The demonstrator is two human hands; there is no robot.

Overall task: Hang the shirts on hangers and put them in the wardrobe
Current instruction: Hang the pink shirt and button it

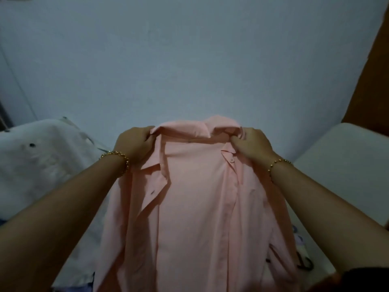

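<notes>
Pale wall [189, 60] fills the background; pink shirt [195, 207] hangs mid-frame, front open, hiding whatever lies below it; white spotted bedding [42, 161] at left, white surface [341, 161] at right, brown panel [370, 81] top right; left hand [134, 144] and right hand [252, 146] both curled, gripping the shirt's collar at its two ends; gold bracelet [120, 158] on each wrist.

Your arms reach forward; your left hand [134, 143] and right hand [252, 145], fingers curled, each pinch the pale pink collared fabric shirt [195, 207] beside its collar.
</notes>
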